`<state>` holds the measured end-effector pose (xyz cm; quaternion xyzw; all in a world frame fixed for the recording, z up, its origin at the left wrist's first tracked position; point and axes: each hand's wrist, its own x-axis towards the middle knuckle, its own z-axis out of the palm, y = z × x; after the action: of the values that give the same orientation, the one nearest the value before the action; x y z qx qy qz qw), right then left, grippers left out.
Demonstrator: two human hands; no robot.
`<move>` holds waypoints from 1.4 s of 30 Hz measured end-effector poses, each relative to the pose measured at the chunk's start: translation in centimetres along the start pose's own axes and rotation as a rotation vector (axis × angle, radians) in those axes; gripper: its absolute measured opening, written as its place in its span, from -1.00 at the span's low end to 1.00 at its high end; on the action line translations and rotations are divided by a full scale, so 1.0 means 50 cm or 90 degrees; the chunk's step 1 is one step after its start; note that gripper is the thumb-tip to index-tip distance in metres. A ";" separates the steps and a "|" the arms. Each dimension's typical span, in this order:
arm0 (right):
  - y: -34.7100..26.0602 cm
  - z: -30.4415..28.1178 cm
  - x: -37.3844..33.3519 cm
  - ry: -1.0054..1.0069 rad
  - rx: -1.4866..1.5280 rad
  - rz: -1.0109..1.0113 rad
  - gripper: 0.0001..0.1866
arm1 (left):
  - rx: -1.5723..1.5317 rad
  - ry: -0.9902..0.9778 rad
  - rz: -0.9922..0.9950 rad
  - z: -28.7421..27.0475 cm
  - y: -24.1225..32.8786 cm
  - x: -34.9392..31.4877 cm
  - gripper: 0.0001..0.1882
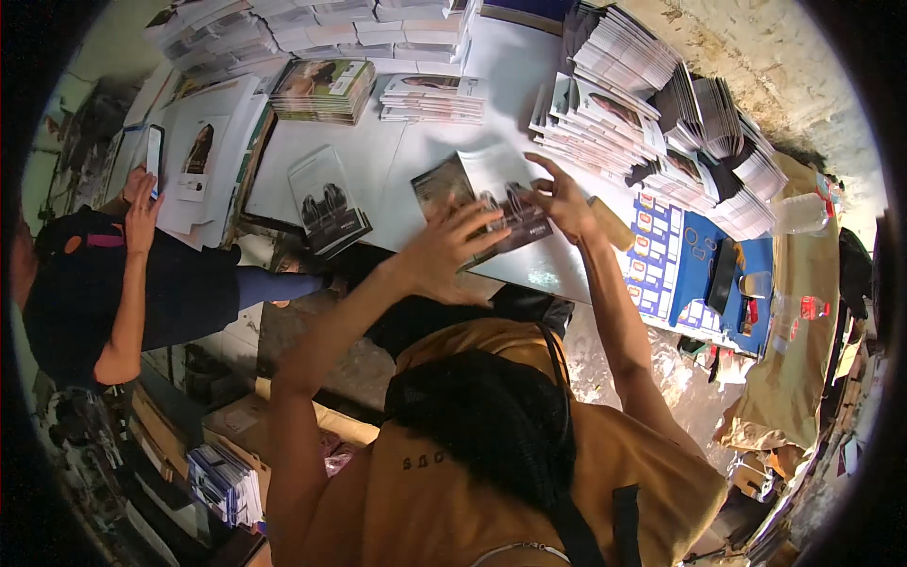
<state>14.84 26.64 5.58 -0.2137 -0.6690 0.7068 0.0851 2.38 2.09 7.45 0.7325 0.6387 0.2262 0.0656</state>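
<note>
Open booklet (484,178), its left half darker

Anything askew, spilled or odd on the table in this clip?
Mildly: the small booklet stack, left of the open booklet, lies at an angle, its near end apparently overhanging the table edge. No spill visible.

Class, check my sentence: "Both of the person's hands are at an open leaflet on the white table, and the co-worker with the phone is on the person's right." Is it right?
Not quite: the head view shows the co-worker with the phone on the person's left. The left hand and right hand are indeed at an open leaflet on the white table.
</note>
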 end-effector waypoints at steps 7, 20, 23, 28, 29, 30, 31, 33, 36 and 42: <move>0.015 -0.023 -0.024 0.118 -0.181 -0.025 -0.55 | -0.039 0.199 -0.165 0.079 -0.019 0.059 -0.29; 0.046 0.024 -0.065 -0.001 0.001 -0.014 -0.49 | 0.158 0.157 -0.302 0.142 -0.041 0.069 -0.17; 0.022 0.090 -0.071 0.038 -0.547 -0.253 -0.35 | 0.130 0.142 -0.289 0.123 -0.030 0.058 -0.04; 0.048 0.129 -0.078 0.060 -0.704 -0.296 -0.25 | 0.133 0.231 -0.494 0.131 -0.009 -0.023 -0.18; 0.051 0.130 -0.080 0.058 -0.698 -0.293 -0.25 | 0.119 0.282 -0.510 0.146 -0.012 -0.053 -0.27; 0.046 0.129 -0.080 0.029 -0.739 -0.303 -0.26 | 0.084 0.296 -0.471 0.142 -0.002 -0.073 -0.39; 0.043 0.128 -0.080 0.000 -0.779 -0.313 -0.27 | 0.084 0.290 -0.477 0.143 0.001 -0.085 -0.39; 0.050 0.131 -0.079 -0.012 -0.779 -0.309 -0.30 | 0.092 0.229 -0.403 0.142 0.005 -0.101 -0.37; 0.064 0.137 -0.074 0.000 -0.758 -0.312 -0.32 | 0.109 0.207 -0.400 0.142 0.018 -0.093 -0.36; 0.077 0.169 -0.077 0.011 -0.799 -0.318 -0.30 | 0.096 0.191 -0.400 0.153 0.015 -0.091 -0.34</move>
<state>15.43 17.05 2.64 -0.0675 -0.9814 0.1414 0.1110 5.88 -0.96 -0.18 0.4617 0.8504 0.2518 -0.0169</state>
